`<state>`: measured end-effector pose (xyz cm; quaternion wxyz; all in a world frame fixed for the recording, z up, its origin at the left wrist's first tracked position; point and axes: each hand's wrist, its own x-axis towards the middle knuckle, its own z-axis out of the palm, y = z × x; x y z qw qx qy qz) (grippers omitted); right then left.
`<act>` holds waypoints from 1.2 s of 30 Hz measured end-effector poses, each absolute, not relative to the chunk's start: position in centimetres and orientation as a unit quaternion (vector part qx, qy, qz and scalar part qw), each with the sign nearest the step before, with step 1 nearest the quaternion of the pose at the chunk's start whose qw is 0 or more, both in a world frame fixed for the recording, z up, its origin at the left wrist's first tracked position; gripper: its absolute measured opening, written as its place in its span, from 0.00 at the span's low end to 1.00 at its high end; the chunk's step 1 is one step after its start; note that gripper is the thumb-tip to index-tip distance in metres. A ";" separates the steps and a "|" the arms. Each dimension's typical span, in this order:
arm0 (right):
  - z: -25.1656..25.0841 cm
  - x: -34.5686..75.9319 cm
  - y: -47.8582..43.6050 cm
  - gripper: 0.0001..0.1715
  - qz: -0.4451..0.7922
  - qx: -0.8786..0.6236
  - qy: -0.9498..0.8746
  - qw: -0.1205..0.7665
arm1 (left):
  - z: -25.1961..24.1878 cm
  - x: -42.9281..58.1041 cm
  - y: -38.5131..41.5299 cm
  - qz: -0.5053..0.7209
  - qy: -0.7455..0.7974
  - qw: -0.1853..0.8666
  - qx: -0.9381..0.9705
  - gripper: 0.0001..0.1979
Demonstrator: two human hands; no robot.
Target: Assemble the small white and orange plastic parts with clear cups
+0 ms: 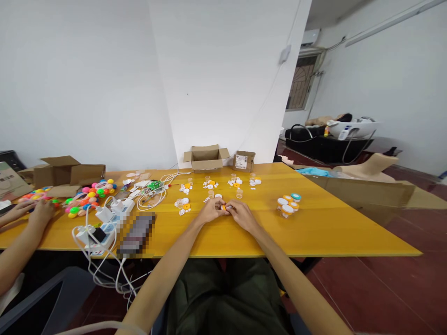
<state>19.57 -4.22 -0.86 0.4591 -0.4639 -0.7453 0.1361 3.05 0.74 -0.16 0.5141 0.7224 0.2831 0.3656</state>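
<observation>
My left hand point(211, 211) and my right hand point(240, 215) meet over the table near its front edge. The fingers of both are closed round a small orange-and-white round piece point(224, 207), partly hidden by them. Just beyond lie small groups of parts: white and orange discs point(187, 206), clear plastic cups point(239, 193) and little white pieces point(182, 211). To the right of my hands stands a cluster of clear containers with white, orange and teal lids point(287, 209).
Two cardboard boxes point(206, 163) stand against the wall. On the left are a power strip point(111, 225) with trailing white cables, a blurred-out phone point(137, 234) and colourful balls point(94, 193). A co-worker's hands point(41, 215) are at the far left.
</observation>
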 end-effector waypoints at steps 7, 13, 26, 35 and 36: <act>-0.7 19.6 -4.2 0.11 0.156 -0.467 -0.737 0.464 | 0.2 3.0 0.4 0.358 0.274 0.527 0.720 0.18; -0.7 19.6 -4.3 0.10 0.178 -0.460 -0.721 0.487 | 0.6 2.9 0.3 0.352 0.281 0.520 0.726 0.20; -1.3 20.1 -3.2 0.12 0.202 -0.476 -0.628 0.582 | 0.6 3.0 0.3 0.373 0.273 0.498 0.734 0.21; -2.0 20.7 -2.4 0.11 0.199 -0.501 -0.593 0.599 | 0.4 3.1 0.4 0.352 0.277 0.430 0.783 0.17; -2.1 20.8 -2.4 0.11 0.198 -0.504 -0.590 0.599 | 0.5 3.1 0.3 0.352 0.279 0.417 0.790 0.17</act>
